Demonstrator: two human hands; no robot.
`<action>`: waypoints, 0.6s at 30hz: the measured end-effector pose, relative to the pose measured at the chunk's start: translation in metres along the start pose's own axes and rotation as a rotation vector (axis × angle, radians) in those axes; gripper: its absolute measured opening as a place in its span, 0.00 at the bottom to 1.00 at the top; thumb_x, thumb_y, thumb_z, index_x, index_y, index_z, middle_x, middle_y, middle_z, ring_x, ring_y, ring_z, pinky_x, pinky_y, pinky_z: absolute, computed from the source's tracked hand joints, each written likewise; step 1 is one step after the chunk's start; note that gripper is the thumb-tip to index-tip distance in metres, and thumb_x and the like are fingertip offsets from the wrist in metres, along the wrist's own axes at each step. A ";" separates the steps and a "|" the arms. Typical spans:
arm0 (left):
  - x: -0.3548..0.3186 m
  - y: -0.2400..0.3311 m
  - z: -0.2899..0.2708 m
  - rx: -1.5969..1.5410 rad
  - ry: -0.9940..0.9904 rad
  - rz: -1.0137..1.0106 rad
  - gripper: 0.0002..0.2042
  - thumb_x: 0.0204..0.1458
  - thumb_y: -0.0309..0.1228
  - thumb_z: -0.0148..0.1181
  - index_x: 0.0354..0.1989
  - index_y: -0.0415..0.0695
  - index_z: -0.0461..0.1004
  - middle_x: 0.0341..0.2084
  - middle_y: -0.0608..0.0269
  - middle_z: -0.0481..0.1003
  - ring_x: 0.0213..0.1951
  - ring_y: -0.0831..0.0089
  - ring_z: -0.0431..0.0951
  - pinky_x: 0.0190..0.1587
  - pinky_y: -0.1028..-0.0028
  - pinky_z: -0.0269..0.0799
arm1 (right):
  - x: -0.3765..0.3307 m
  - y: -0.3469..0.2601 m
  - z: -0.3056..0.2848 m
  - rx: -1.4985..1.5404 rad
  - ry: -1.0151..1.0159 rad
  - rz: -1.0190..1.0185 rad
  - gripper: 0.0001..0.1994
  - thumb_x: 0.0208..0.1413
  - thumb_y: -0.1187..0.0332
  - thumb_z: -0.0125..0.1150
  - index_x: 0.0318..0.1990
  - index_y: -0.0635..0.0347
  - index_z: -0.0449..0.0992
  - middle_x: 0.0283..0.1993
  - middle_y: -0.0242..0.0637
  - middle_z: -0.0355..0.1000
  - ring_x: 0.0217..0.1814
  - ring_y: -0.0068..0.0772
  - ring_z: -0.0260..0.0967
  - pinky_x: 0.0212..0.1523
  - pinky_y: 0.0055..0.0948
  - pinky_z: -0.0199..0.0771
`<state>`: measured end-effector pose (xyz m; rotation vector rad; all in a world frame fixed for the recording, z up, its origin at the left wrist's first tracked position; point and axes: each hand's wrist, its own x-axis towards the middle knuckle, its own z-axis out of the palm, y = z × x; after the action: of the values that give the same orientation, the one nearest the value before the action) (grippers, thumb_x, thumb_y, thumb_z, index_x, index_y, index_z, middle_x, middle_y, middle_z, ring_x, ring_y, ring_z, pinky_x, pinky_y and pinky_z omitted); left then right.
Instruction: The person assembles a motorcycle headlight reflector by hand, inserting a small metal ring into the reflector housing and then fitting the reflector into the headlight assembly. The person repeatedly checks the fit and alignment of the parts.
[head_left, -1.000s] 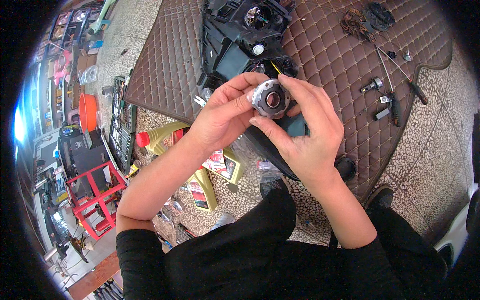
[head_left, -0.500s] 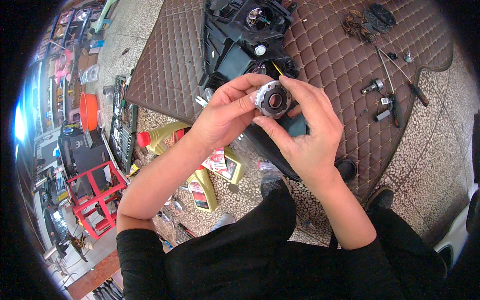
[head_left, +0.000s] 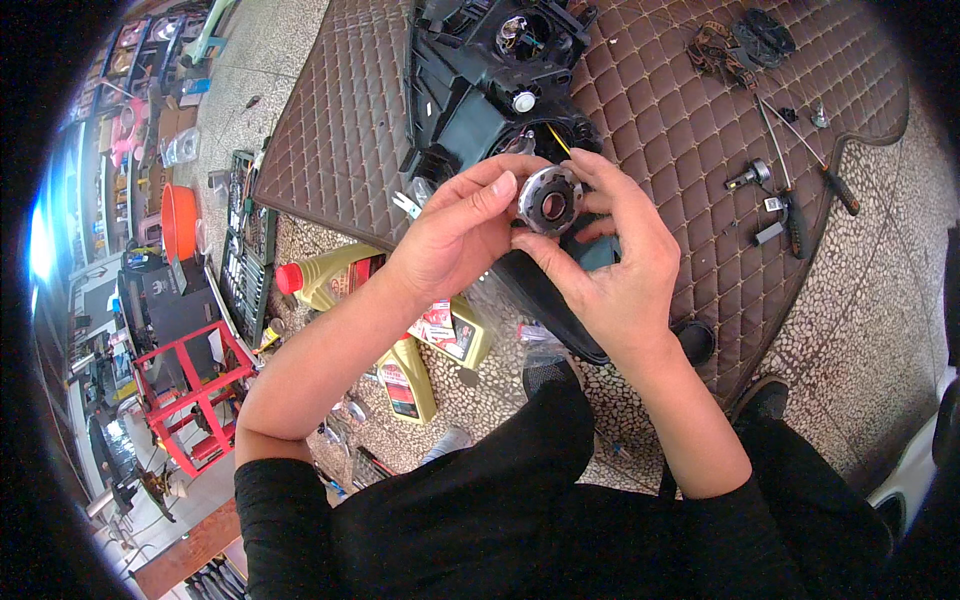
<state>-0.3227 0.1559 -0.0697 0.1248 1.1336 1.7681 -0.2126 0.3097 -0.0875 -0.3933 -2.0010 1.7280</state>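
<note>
Between a bare left hand [head_left: 460, 235] and right hand [head_left: 632, 275], at the fingertips: a grey-and-black ring [head_left: 553, 200], hollow at its centre. To the left of it, an upright thumb just beside the rim and fingers curled behind; to the right, a thumb below and an index finger above, spread apart around it. Cannot tell whether clamped firmly by either hand, with contact mostly hidden behind the ring. Past the fingertips, a black headlight [head_left: 450, 105] on a brown quilted mat [head_left: 335, 130]; well to the right of the right hand, a small bulb [head_left: 748, 176] near two screwdrivers [head_left: 797, 232]; on both sides of the left forearm, yellow jugs [head_left: 318, 285]. For steady work: support by the outer rim, keep fingertips off the hollow centre, secure one hand's hold before loosening the other's, and turn in small moves to avoid a drop. Different from half a second ago: a left thumb raised off the rim instead of lying along it, right fingers fanned slightly wider, and the ring a touch nearer the right hand.
</note>
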 end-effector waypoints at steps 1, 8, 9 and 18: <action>0.000 0.000 0.000 -0.018 -0.006 -0.002 0.19 0.68 0.39 0.55 0.61 0.41 0.72 0.52 0.62 0.77 0.55 0.71 0.76 0.60 0.63 0.72 | -0.001 0.000 0.000 0.024 0.002 0.018 0.31 0.40 0.70 0.82 0.55 0.59 0.76 0.53 0.40 0.78 0.45 0.36 0.80 0.37 0.29 0.82; 0.002 -0.001 -0.001 0.116 -0.017 0.017 0.26 0.65 0.44 0.59 0.65 0.42 0.67 0.53 0.59 0.75 0.58 0.65 0.76 0.60 0.58 0.75 | -0.001 0.005 0.004 0.047 0.029 -0.031 0.27 0.40 0.70 0.83 0.49 0.59 0.75 0.50 0.38 0.78 0.43 0.35 0.80 0.38 0.30 0.82; 0.002 -0.001 -0.001 0.117 -0.014 0.018 0.25 0.65 0.43 0.59 0.65 0.42 0.67 0.53 0.59 0.76 0.58 0.64 0.76 0.60 0.58 0.75 | -0.001 0.005 0.005 0.053 0.034 -0.022 0.28 0.40 0.70 0.83 0.50 0.59 0.75 0.50 0.38 0.78 0.43 0.35 0.80 0.39 0.31 0.82; 0.004 -0.006 -0.005 -0.014 0.028 -0.013 0.22 0.65 0.38 0.60 0.63 0.41 0.69 0.54 0.59 0.76 0.57 0.63 0.77 0.59 0.57 0.75 | -0.002 0.004 0.003 0.024 0.025 -0.006 0.31 0.40 0.70 0.82 0.55 0.59 0.74 0.49 0.41 0.78 0.46 0.40 0.79 0.45 0.35 0.81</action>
<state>-0.3234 0.1557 -0.0783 0.0843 1.1401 1.7711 -0.2131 0.3067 -0.0918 -0.3991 -1.9600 1.7336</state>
